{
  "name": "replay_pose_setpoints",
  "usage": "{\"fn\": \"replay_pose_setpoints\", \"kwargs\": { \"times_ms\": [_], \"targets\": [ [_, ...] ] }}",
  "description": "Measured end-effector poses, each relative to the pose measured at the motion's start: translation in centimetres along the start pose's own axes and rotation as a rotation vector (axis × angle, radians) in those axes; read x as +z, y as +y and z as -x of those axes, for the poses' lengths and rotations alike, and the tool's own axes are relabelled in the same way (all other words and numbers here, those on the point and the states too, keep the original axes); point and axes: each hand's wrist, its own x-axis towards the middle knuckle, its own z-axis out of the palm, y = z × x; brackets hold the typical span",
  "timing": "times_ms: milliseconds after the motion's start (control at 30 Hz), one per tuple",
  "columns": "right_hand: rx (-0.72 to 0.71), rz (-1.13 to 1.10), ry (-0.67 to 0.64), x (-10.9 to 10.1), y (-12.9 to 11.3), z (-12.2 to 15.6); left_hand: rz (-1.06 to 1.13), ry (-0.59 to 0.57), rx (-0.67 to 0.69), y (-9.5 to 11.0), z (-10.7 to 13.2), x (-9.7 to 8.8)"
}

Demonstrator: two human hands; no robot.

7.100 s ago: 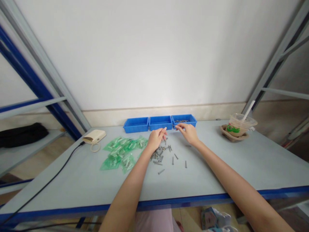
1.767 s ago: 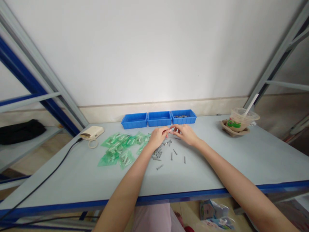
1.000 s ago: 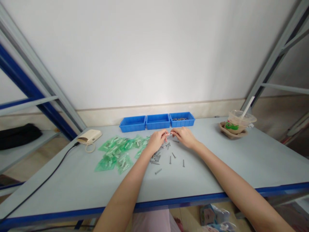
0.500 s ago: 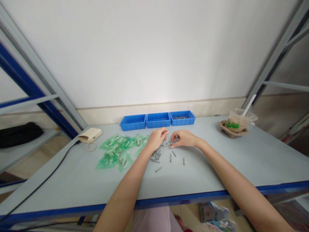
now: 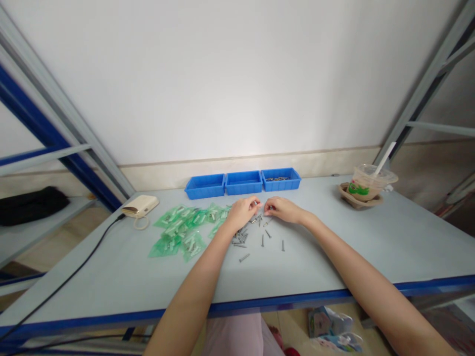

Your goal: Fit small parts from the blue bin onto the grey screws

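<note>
My left hand (image 5: 243, 212) is over the upper left of a loose pile of grey screws (image 5: 242, 237), its fingers curled together; what they hold is too small to make out. Close by on the right, my right hand (image 5: 284, 209) has thumb and fingertips pinched, and its contents are hidden too. A few screws lie between and below the hands, with a single screw (image 5: 283, 245) off to the right and another screw (image 5: 244, 257) nearer the front edge. Left of my left hand, green plastic bags (image 5: 181, 225) of small pale parts lie in a heap.
Three blue bins stand along the wall; the right bin (image 5: 281, 185) holds small metal pieces. A drink cup (image 5: 365, 183) with a straw sits in a cardboard holder (image 5: 359, 201) at right. At left lie a cream-coloured device (image 5: 141, 205) and a black cable (image 5: 74, 274).
My right hand has lifted slightly away from the screws, and its fingers have drawn closer together. My left hand stays nearly in place. The view has shifted a little.
</note>
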Motion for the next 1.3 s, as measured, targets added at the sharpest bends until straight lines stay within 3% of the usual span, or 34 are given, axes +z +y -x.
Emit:
{"fn": "replay_pose_setpoints", "kwargs": {
  "times_ms": [167, 367, 467, 633, 800, 1067, 1300],
  "targets": [
    [0.014, -0.025, -0.017, -0.8, 0.0, 0.3, 0.003, 0.01, 0.024, -0.2, 0.0, 0.2],
    [-0.051, -0.041, -0.344, -1.7, -0.9, 1.0, -0.005, 0.015, 0.016, -0.5, -0.1, 0.2],
    [-0.004, -0.017, -0.377, -1.6, -1.2, 0.9, -0.023, 0.013, 0.018, -0.5, -0.1, 0.3],
    [0.068, 0.015, -0.29, -1.4, -1.4, 0.7, -0.05, 0.022, 0.006, -0.6, -0.1, 0.4],
    [0.087, 0.098, -0.12, -1.3, -1.5, 0.7, -0.048, 0.023, 0.014, -0.6, -0.1, 0.5],
    [0.048, -0.191, 0.126, -1.5, -1.2, 0.4, 0.033, 0.031, 0.104, 0.1, 0.0, 0.3],
    [0.083, -0.162, 0.271, -1.4, -0.9, 0.0, 0.142, 0.032, 0.065, -0.4, -0.1, 0.7]
  ]
}}
